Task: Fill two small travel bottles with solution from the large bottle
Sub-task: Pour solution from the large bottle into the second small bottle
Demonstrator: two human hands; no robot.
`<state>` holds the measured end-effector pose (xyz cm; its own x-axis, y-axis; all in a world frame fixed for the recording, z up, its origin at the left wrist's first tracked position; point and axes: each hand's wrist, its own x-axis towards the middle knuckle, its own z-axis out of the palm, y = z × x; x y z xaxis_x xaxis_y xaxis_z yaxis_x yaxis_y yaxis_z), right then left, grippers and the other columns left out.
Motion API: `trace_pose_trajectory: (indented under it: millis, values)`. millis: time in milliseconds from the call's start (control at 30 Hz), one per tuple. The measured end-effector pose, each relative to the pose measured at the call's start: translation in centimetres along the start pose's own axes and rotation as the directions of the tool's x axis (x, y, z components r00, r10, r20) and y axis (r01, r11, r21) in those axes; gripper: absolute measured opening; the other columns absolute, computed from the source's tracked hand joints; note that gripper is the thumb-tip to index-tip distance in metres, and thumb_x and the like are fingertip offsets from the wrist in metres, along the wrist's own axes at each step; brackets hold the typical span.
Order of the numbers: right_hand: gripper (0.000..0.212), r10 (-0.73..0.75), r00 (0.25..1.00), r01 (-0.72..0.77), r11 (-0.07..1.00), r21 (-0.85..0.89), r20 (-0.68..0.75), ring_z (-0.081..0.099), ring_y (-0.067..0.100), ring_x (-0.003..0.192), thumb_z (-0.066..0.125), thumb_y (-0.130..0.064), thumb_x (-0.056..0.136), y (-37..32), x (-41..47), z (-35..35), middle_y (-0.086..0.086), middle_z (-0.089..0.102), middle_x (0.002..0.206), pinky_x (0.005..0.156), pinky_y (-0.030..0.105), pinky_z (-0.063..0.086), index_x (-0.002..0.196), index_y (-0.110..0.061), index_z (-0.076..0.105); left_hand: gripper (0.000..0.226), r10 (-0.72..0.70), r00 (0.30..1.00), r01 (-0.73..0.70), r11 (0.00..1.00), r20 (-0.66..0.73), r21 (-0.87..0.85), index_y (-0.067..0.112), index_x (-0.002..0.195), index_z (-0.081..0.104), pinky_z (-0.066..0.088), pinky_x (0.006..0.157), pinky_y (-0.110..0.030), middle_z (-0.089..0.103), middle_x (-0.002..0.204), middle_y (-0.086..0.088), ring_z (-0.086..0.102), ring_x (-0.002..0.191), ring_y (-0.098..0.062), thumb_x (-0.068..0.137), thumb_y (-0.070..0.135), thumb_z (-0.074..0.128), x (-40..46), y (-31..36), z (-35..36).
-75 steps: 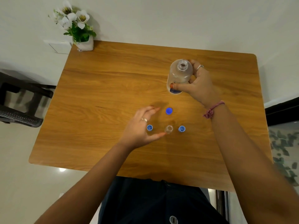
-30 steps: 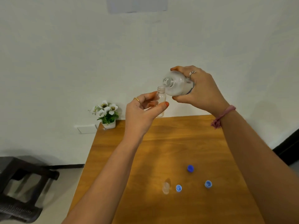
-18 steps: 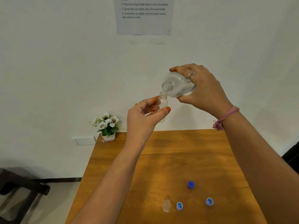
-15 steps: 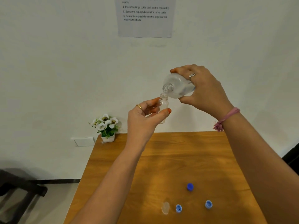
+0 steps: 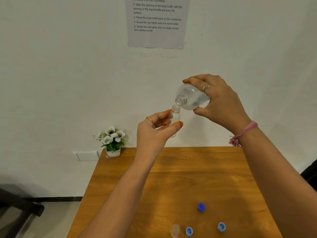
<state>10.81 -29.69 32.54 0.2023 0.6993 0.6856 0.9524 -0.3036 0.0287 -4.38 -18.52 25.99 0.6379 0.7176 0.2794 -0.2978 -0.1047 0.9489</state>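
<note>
The right hand (image 5: 221, 102) grips the large bottle (image 5: 191, 97), tipped further than half a second ago, its mouth now just above the open neck of the small bottle (image 5: 175, 115) pinched upright in the left hand (image 5: 154, 133). Both stay raised above the table (image 5: 188, 169), where the second small bottle (image 5: 175, 230) and three blue caps (image 5: 201, 207) lie unmoved at the near edge.

A plain white wall (image 5: 68, 74) fills the upper view. A printed paper sheet (image 5: 157, 23) hangs on it at twelve o'clock. A wooden table (image 5: 197, 177) stands against the wall. A small potted white flower (image 5: 111, 140) sits at its far left corner, beside a white wall plate (image 5: 87, 155). A dark chair (image 5: 15, 208) occupies eight o'clock on pale flooring (image 5: 56, 219).
</note>
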Motion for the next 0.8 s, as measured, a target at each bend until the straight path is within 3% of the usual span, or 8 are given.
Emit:
trace_pose_trajectory:
  millis: [167, 800]
  values:
    - [0.068, -0.015, 1.0, 0.015, 1.0, -0.005, -0.012, 0.051, 0.028, 0.113, 0.08, -0.017, 0.069, -0.03, 0.17, -0.19, 0.003, 0.057, 0.126, 0.081, 0.037, 0.049, 0.13, -0.022, 0.052, 0.035, -0.004, 1.0, 0.004, 1.0, 0.002, 0.006, 0.027, 0.1, 0.073, 0.052, 0.065, -0.012, 0.075, 0.09, 0.009, 0.067, 0.083, -0.005, 0.068, 0.018, 0.086, 0.26, -0.12, 0.08]
    - [0.067, -0.049, 0.999, 0.049, 0.999, -0.019, -0.024, 0.051, 0.03, 0.113, 0.081, -0.014, 0.068, 0.38, 0.35, -0.65, 0.004, 0.058, 0.126, 0.084, 0.041, 0.049, 0.129, -0.021, 0.054, 0.039, -0.019, 1.0, 0.019, 1.0, 0.021, -0.011, 0.02, 0.105, 0.073, 0.052, 0.067, -0.014, 0.075, 0.094, 0.006, 0.067, 0.088, -0.008, 0.069, 0.017, 0.086, 0.31, -0.2, 0.75]
